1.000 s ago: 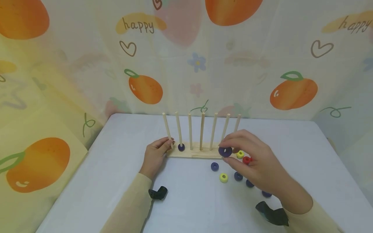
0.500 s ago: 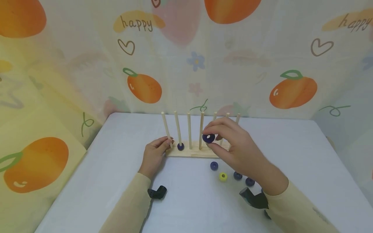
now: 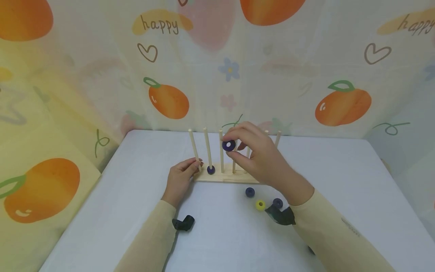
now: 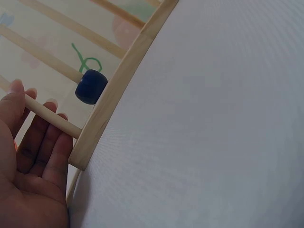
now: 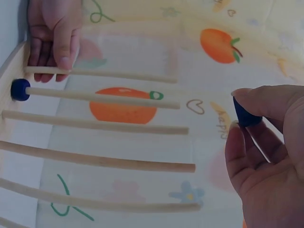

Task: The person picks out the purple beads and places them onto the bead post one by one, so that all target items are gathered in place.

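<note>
Bead [image 3: 229, 145] pinched by right hand [image 3: 258, 156] above white table [image 3: 136, 196], fruit-print backdrop [image 3: 170, 102] behind.

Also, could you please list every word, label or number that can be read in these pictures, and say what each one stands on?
"happy": on the backdrop cloth, upper left, handwritten over a yellow patch.
"happy": on the same cloth, upper right, cut by the frame edge.
Right wrist view: lettering by a yellow patch, turned sideways and too blurred to read.
Nothing legible on the wooden peg board, the beads or the table.
</note>
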Demonstrator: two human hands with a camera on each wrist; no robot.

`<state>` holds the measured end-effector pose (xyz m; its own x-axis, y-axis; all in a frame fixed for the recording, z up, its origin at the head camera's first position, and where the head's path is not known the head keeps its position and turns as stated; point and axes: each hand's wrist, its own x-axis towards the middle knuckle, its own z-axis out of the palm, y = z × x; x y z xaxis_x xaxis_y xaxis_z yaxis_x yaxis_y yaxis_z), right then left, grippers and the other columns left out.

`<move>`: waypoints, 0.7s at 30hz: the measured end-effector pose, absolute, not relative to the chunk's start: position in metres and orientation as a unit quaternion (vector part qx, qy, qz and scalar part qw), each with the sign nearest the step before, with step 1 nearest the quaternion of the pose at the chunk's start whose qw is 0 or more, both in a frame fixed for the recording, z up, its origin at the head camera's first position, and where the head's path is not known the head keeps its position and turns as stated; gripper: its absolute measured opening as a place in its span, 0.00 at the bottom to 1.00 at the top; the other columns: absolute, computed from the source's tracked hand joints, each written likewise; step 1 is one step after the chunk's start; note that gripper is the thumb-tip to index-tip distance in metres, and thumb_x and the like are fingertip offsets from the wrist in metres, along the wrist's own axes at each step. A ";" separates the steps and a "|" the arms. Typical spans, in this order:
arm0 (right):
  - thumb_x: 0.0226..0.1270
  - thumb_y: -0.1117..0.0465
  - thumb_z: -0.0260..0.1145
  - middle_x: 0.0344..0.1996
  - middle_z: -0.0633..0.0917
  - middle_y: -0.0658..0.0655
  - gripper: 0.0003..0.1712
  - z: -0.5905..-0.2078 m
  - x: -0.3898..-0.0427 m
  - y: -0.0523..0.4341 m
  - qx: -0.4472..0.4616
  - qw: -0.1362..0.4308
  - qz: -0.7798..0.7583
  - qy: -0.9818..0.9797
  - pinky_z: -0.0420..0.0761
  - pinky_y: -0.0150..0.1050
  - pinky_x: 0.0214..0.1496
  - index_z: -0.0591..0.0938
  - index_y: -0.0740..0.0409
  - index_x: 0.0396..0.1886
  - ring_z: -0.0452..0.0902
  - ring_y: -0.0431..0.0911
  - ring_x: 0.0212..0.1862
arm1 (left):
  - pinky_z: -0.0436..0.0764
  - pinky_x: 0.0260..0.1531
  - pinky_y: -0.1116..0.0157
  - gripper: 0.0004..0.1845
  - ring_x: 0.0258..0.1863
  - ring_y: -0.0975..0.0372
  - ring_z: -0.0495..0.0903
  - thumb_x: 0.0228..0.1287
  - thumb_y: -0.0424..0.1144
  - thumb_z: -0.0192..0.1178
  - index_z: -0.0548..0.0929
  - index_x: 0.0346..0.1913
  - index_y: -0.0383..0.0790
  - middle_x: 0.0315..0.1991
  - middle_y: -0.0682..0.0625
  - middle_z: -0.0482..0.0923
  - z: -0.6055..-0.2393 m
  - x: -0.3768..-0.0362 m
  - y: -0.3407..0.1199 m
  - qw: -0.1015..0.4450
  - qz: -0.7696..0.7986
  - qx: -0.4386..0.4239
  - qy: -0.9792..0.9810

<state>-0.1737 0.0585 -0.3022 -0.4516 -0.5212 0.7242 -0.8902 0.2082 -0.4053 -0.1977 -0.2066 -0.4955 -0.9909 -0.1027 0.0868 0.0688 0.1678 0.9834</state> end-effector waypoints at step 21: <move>0.60 0.72 0.68 0.45 0.77 0.49 0.14 -0.313 -0.210 0.008 0.412 0.184 0.420 -0.787 0.79 0.34 0.35 0.81 0.59 0.46 0.71 0.40 0.42 | 0.79 0.47 0.64 0.19 0.46 0.59 0.81 0.59 0.55 0.64 0.86 0.47 0.47 0.42 0.52 0.85 -0.496 -0.200 -0.207 0.068 -0.659 0.011 -0.749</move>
